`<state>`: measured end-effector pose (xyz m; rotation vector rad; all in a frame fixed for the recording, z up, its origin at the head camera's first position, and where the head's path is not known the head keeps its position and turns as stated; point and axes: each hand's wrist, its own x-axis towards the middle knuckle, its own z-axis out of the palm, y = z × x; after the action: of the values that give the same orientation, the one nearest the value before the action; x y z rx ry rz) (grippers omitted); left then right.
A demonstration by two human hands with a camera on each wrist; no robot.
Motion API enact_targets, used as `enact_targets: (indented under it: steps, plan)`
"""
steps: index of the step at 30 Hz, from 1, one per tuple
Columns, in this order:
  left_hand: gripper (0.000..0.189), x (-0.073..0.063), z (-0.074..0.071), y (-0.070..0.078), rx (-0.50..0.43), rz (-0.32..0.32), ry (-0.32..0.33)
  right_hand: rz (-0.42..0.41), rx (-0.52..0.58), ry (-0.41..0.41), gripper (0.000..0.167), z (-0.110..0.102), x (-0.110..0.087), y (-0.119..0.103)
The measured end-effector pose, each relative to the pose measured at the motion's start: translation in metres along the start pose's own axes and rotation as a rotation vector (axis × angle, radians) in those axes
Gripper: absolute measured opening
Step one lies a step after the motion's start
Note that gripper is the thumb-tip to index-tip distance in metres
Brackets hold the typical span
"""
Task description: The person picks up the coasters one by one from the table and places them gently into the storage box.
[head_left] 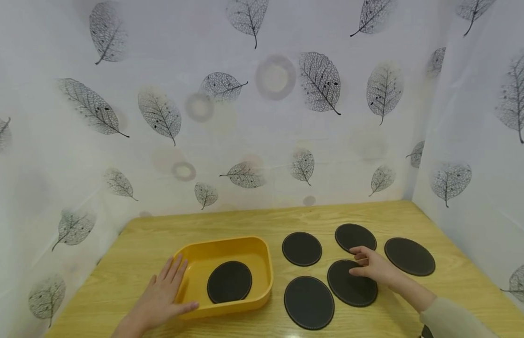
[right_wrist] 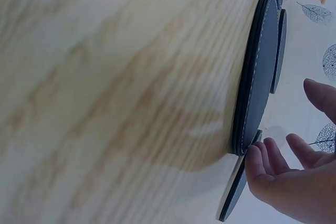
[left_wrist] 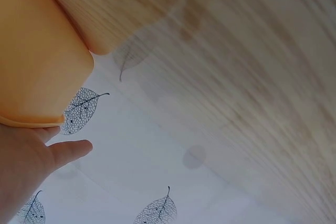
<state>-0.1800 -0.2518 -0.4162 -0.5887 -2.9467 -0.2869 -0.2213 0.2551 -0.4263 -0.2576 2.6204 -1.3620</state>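
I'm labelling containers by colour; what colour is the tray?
The tray is yellow-orange, clearest in the head view.

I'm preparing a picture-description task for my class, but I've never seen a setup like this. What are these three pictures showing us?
There is no machine here: these are a person's two bare hands. The large picture comes from a camera worn on the head, looking forward and down. The other two come from cameras worn on the wrists, so they look tilted.

On the wooden table stands a yellow tray with one black disc in it. Five more discs lie to its right, and a leaf-patterned sheet hangs behind.

The left hand rests on the tray's left side, fingers straight. The right hand is over the discs, thumb and fingers apart, with nothing visibly held.
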Motion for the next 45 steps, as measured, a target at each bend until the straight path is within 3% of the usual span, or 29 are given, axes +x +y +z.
enact_targets:
  steps: [7, 14, 28, 38, 45]
  plan:
    - [0.092, -0.0006, 0.0010, -0.0008, 0.006, 0.008, 0.012, -0.026, -0.092, 0.000, 0.059, -0.0001, 0.0022, -0.0001]
    - [0.092, 0.0006, 0.0006, -0.0012, 0.015, 0.013, 0.015, -0.117, -0.230, 0.001, 0.058, 0.0023, 0.0051, 0.0057]
    - [0.092, 0.0008, 0.0001, -0.0005, 0.017, 0.015, 0.012, -0.174, -0.305, -0.090, 0.065, 0.0006, 0.0049, 0.0041]
    - [0.094, 0.0016, -0.0042, 0.0007, 0.024, 0.020, 0.013, -0.152, -0.380, -0.114, 0.074, 0.0011, 0.0022, 0.0004]
    - [0.093, 0.0012, -0.0041, 0.0014, 0.016, 0.022, 0.015, -0.081, -0.422, -0.116, 0.076, 0.0032, 0.0035, -0.0016]
